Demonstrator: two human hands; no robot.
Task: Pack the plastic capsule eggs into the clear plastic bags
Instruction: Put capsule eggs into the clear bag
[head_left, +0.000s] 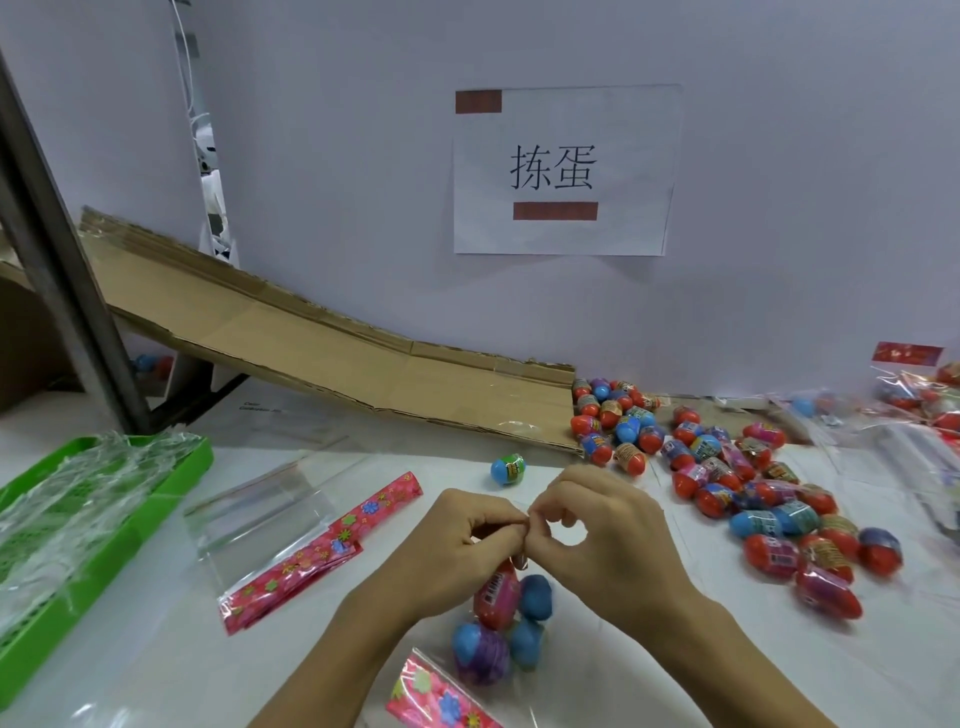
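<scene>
My left hand (467, 545) and my right hand (597, 530) meet above the table and both pinch the gathered top of a clear plastic bag (501, 618). The bag hangs below my fingers and holds several capsule eggs, red, blue and purple. Its pink flowered header card (441, 696) lies at the bottom edge. A large heap of loose capsule eggs (727, 478) covers the table to the right. One blue egg (506, 467) sits alone just beyond my hands. A pile of empty clear bags with pink flowered headers (291, 535) lies to the left.
A green plastic tray (171, 483) lined with crinkled clear film stands at the left. A cardboard ramp (337, 358) slopes down from the far left to the egg heap. Filled bags (914, 395) lie at the far right. A paper sign (566, 166) hangs on the wall.
</scene>
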